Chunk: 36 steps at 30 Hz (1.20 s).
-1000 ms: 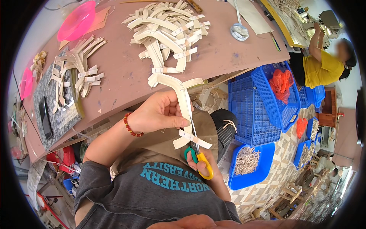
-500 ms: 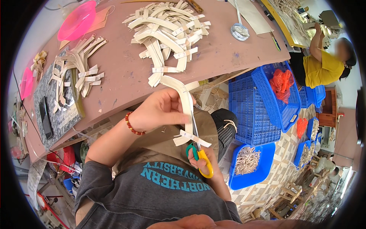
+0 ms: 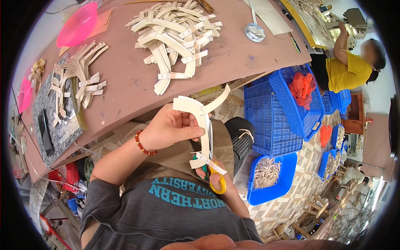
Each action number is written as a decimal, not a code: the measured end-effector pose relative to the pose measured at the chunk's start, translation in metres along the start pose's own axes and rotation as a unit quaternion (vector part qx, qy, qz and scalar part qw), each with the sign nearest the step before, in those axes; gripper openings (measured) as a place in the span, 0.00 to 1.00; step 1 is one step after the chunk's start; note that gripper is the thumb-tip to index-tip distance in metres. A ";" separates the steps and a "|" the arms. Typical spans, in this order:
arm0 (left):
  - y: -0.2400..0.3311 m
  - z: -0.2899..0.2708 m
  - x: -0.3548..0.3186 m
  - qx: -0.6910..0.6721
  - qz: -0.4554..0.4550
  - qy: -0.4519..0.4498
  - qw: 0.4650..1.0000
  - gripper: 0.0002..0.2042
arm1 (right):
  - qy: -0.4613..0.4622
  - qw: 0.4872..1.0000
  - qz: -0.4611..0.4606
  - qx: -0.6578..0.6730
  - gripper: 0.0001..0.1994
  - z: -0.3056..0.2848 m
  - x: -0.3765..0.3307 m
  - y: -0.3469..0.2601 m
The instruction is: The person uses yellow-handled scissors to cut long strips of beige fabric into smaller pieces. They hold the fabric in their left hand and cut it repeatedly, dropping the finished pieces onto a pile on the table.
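Note:
My left hand [image 3: 170, 130], with a red bead bracelet at the wrist, pinches a curved cream strap piece [image 3: 191, 105] between thumb and fingers. Narrower strips stick out from this piece near its bend and at its lower end. My right hand [image 3: 229, 188] grips scissors [image 3: 211, 141] with yellow and green handles. Their blades point up along the strap's right edge, partly hidden behind it. Whether the blades are spread is hard to make out. Beyond my hands, a large heap of similar strap pieces [image 3: 171, 39] lies on the brown table [image 3: 125, 89].
A smaller strap pile [image 3: 83, 73] and a phone [image 3: 45, 129] lie on a grey marbled slab at left. The pink bowl [image 3: 79, 25] stands behind. To my right are stacked blue crates [image 3: 271, 121], a blue tub [image 3: 283, 181] of cream scraps, and a person in yellow [image 3: 348, 73].
The loose strip by the strap's bend now sticks up and to the right, where it lay lower before. Both hands have shifted slightly, and the whole view has slid a little left.

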<state>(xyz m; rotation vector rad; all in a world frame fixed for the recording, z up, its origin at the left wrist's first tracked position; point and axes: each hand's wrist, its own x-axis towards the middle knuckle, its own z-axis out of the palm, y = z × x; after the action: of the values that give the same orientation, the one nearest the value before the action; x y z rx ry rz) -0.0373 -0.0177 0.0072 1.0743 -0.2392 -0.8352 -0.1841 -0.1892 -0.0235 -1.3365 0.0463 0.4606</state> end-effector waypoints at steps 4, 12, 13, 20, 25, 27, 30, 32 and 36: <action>0.002 0.000 -0.002 0.000 -0.007 0.000 1.000 0.09 | 0.036 0.999 0.021 0.021 0.35 0.001 -0.005 0.003; 0.003 -0.005 -0.002 0.003 -0.001 -0.021 1.000 0.16 | 0.020 0.992 0.069 0.107 0.26 -0.003 -0.009 0.004; 0.002 -0.005 -0.002 0.002 0.002 -0.023 1.000 0.16 | 0.023 0.990 0.078 0.114 0.25 -0.002 -0.009 0.003; 0.011 -0.002 0.000 -0.046 0.035 0.031 0.998 0.14 | 0.019 0.994 0.059 0.087 0.23 -0.004 -0.008 0.008; 0.011 -0.005 0.000 -0.009 0.041 -0.002 0.999 0.14 | 0.034 0.999 0.016 0.031 0.23 0.001 -0.003 -0.006; 0.012 -0.007 0.000 -0.011 0.032 -0.015 0.999 0.14 | 0.029 0.998 0.033 0.034 0.22 -0.001 -0.005 -0.004; 0.020 -0.013 0.002 0.031 0.016 -0.038 0.999 0.12 | 0.027 0.998 0.038 0.034 0.18 -0.001 -0.007 -0.005; 0.028 -0.019 0.005 0.064 0.003 -0.061 0.996 0.11 | 0.042 0.998 0.043 0.014 0.16 0.000 -0.009 -0.003; 0.039 -0.025 0.009 0.112 0.010 -0.106 0.988 0.09 | 0.065 0.996 0.041 -0.050 0.15 -0.001 -0.012 0.004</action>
<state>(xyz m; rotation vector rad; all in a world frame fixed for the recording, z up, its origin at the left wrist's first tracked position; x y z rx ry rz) 0.0018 0.0012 0.0265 1.1907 -0.5330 -0.9197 -0.1967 -0.1929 -0.0241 -1.4663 0.1888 0.4503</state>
